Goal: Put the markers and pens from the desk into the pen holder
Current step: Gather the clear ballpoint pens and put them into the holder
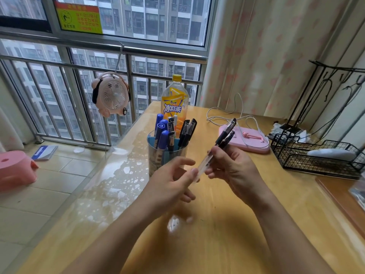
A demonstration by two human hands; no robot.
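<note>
The right hand is holding two black-capped gel pens above the middle of the worktop, its fingers curling round the clear barrels and pinching them together, caps pointing up and away toward the far edge. The left hand is meeting the pens at their lower ends, its fingertips touching the transparent barrel tips while the other fingers are hanging loosely apart — whether it is gripping or only steadying them, the view is too blurred to tell. The pen holder, a clear round cup with a blue insert, is standing just beyond the hands toward the far edge of the worktop, and it is already carrying blue markers on its left side and black pens on its right. That crowding looks like the main risk: two pens going in together may be catching on the caps already there and springing out, or be pushing the light holder over. The pair could also be splitting in the fingers during a hand-over, one pen dropping onto the glossy worktop and rolling. An iced tea bottle is standing directly behind the holder — a hard shove of the holder would be knocking it. No loose pens are showing elsewhere on the worktop, so these two are probably the last.
</note>
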